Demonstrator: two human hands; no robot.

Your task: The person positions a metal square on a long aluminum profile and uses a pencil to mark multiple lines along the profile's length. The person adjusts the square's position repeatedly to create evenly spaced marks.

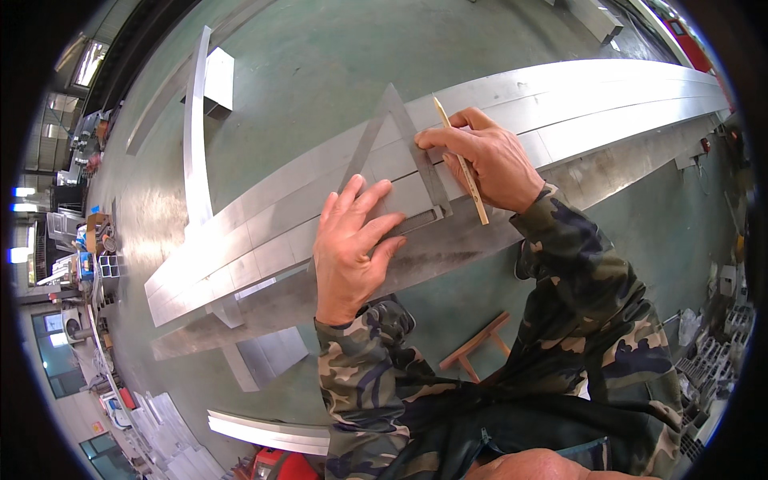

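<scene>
Several long silvery metal bars (240,246) lie side by side, running from lower left to upper right in front of me. A flat metal set square (429,178) rests across them, its pointed corner reaching past their far edge. My left hand (352,250) presses on the bars beside the set square, fingers spread, its palm side hidden. To its right, my right hand (492,160) is closed around a light wooden pencil (473,192), which slants across the fingers. Its thumb and index finger meet at the set square's right edge. Thin lines cross the bars' tops.
The bars sit on a wider metal beam (448,254). A long metal frame piece (194,136) stretches away at far left. Below the beam is a small wooden stand (475,346). White strips (268,432) and a red object (282,464) lie lower left.
</scene>
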